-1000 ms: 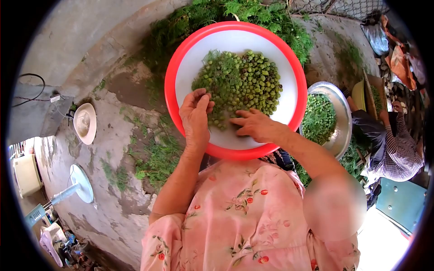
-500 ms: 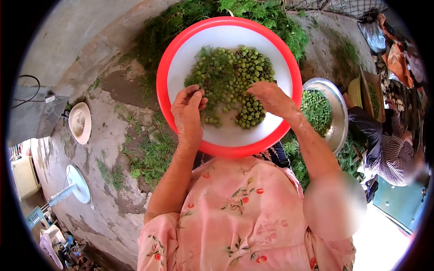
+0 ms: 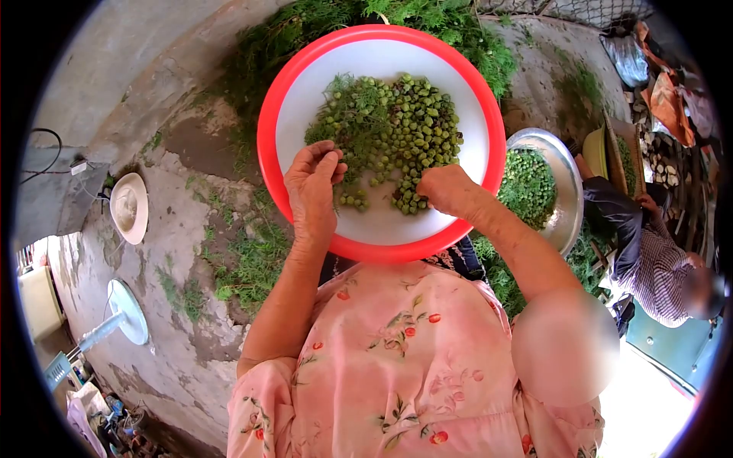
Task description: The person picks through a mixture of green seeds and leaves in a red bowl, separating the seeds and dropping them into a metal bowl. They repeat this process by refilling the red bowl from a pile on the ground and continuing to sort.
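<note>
A wide basin (image 3: 276, 191) with a red rim and white inside holds a heap of small round green cones (image 3: 424, 114). Feathery green sprigs (image 3: 353, 107) lie mixed with the cones on the left side of the heap. Over the basin's left part, my left hand (image 3: 313, 187) has thumb and fingertips pinched together beside the sprigs; whatever is between them is too small to make out. My right hand (image 3: 452, 189) is curled down at the near right edge of the cones, its fingertips mostly hidden beneath it.
Right of the basin stands a metal bowl (image 3: 569, 191) of green cones. Another person (image 3: 649, 252) sits beyond it. Cut green branches (image 3: 489, 57) lie behind the basin and on the floor. At left are a straw hat (image 3: 129, 208) and a pale blue fan (image 3: 128, 311).
My right hand has lowered toward the near edge of the heap and its fingers have curled in. My left hand stays pinched in nearly the same place. The view has shifted slightly.
</note>
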A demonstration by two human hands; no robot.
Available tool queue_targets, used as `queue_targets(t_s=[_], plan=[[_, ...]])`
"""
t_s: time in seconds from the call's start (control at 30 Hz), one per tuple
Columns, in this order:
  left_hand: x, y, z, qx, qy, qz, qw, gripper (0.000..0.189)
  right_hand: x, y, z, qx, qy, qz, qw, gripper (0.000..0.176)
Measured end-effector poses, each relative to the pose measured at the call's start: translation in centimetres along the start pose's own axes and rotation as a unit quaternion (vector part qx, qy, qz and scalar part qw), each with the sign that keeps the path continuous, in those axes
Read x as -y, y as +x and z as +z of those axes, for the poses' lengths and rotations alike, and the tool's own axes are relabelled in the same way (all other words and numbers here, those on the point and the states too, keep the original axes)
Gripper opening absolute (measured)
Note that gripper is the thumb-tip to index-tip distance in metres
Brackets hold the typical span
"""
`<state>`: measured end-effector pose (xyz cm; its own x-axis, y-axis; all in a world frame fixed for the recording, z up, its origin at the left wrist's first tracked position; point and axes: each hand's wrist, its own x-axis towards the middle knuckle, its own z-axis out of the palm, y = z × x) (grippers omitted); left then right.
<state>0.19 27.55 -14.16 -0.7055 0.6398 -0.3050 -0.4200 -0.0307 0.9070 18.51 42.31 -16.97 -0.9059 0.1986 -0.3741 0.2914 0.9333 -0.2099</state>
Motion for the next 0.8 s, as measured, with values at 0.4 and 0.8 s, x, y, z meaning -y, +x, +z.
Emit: queue_targets(t_s=[0.4,0.8], plan=[[-0.1,0.0,0.0,0.006,0.0,-0.01,1.0,0.018,0.4,-0.3,0.1,-0.047,-0.031,-0.01,0.998,0.009],[-0.5,-0.4,0.3,0.007,0.001,-0.013,1.0,0.016,-1.1,-0.9,-1.8,-0.042,0.066,0.116,0.99,0.013]])
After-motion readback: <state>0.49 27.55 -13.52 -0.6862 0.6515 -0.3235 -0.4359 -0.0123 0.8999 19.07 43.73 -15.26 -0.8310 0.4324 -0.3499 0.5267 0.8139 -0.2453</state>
